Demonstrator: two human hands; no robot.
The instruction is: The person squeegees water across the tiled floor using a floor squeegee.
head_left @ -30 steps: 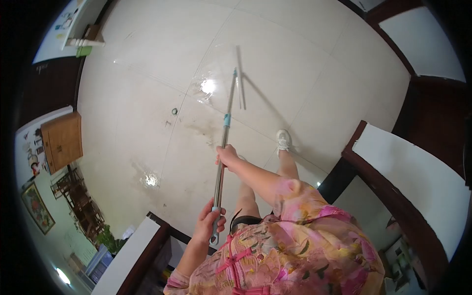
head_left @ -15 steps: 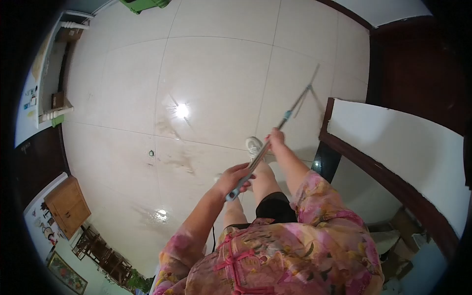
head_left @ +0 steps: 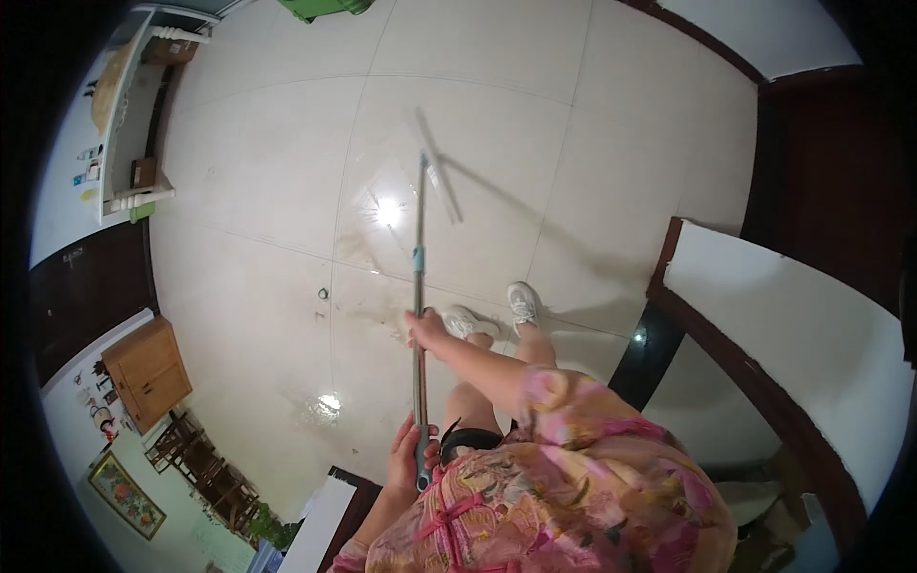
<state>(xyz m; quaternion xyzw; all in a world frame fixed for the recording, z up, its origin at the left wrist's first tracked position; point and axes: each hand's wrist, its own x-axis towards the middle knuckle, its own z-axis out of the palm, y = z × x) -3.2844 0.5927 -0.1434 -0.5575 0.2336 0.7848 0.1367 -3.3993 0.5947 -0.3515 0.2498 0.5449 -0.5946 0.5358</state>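
A long-handled floor squeegee (head_left: pixel 420 286) runs nearly upright through the head view, with a metal pole and light-blue fittings. Its thin T-shaped head (head_left: pixel 438 167) lies slantwise over the pale tiles and is slightly blurred. My right hand (head_left: pixel 427 331) is wrapped round the middle of the pole. Lower down, close to my body, my left hand (head_left: pixel 409 454) grips the grey end of the handle. Brownish wet smears (head_left: pixel 368 310) mark the tiled floor (head_left: pixel 478 124) left of the pole.
A small round object (head_left: pixel 323 294) lies on the floor at the left. My shoes (head_left: pixel 522 304) stand right of the pole. A low white wall with dark trim (head_left: pixel 783 286) runs along the right. A wooden cabinet (head_left: pixel 148 372) and a white-legged table (head_left: pixel 143 202) are at the left; a green container (head_left: pixel 323 8) is at the top.
The squeegee's head has swept left from near the low wall to mid-floor. Both hands have moved left with the pole, the left one also drawing closer to my body.
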